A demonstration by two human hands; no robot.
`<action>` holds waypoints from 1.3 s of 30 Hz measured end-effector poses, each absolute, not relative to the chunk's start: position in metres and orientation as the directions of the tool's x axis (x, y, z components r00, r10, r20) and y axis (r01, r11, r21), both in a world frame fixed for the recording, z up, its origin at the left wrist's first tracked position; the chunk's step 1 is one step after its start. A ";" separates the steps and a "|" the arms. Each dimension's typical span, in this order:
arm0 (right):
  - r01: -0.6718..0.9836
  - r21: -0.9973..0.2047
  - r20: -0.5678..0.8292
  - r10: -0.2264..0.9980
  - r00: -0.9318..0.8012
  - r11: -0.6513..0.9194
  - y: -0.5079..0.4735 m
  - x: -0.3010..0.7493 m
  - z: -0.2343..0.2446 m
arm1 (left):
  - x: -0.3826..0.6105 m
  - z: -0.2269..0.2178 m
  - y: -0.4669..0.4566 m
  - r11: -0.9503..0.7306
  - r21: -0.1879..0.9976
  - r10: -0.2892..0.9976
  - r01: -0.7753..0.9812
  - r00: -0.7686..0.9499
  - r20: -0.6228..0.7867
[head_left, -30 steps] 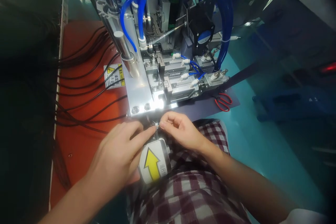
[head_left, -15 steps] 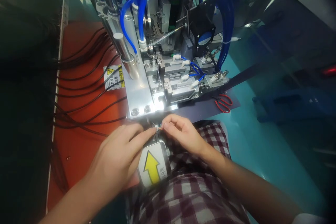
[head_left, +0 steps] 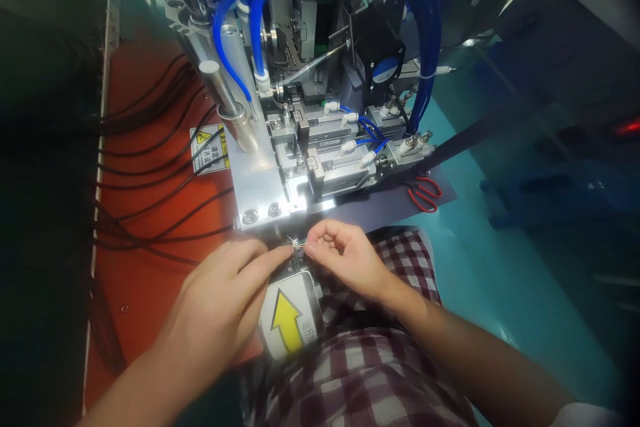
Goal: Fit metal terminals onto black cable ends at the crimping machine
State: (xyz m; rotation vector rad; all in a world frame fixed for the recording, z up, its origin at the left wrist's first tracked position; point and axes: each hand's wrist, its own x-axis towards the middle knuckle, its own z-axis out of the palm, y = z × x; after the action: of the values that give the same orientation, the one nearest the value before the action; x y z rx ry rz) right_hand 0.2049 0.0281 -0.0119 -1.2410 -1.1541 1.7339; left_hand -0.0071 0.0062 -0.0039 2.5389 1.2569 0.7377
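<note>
My left hand point(head_left: 220, 303) and my right hand point(head_left: 343, 257) meet just below the front edge of a metal machine point(head_left: 300, 153). Both pinch a thin cable end with small coloured wires point(head_left: 298, 245) between fingertips. The wire tips are tiny and hard to make out. Under my hands lies a grey unit with a yellow arrow label point(head_left: 290, 323), above my checked-shirt lap.
Several black cables point(head_left: 160, 173) run over the orange table point(head_left: 145, 267) at left, beside a yellow warning sticker point(head_left: 207, 147). Blue air hoses point(head_left: 425, 33) arch over the machine. Red-handled scissors point(head_left: 425, 192) lie on a dark mat at right. The floor is teal.
My hands stay together on the wire end, fingertips shifting slightly. The view has drifted a little, so the machine sits further left in the picture.
</note>
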 end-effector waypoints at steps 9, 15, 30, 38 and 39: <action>0.068 -0.955 -0.296 0.898 -0.325 -0.290 0.032 0.209 -0.014 | -0.008 0.002 0.009 -0.661 0.312 0.748 0.682 0.574 0.333; 0.091 -0.962 -0.271 0.892 -0.360 -0.256 0.034 0.211 -0.016 | -0.009 -0.001 0.007 -0.652 0.312 0.756 0.691 0.563 0.335; 0.223 -0.973 -0.127 0.955 -0.267 -0.067 0.029 0.211 -0.009 | -0.006 0.005 0.013 -0.691 0.266 0.718 0.672 0.597 0.358; 0.317 -0.948 -0.075 0.967 -0.241 0.005 0.029 0.209 -0.002 | -0.005 0.001 0.010 -0.660 0.289 0.747 0.693 0.565 0.351; 0.330 -0.944 -0.071 0.968 -0.240 0.012 0.028 0.208 -0.001 | -0.005 0.001 0.010 -0.665 0.285 0.743 0.690 0.573 0.346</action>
State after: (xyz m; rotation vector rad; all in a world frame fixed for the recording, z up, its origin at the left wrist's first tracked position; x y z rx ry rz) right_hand 0.2084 0.0284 -0.0009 -1.3491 -1.6362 1.2412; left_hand -0.0054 0.0102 0.0013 2.6799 1.2258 0.6740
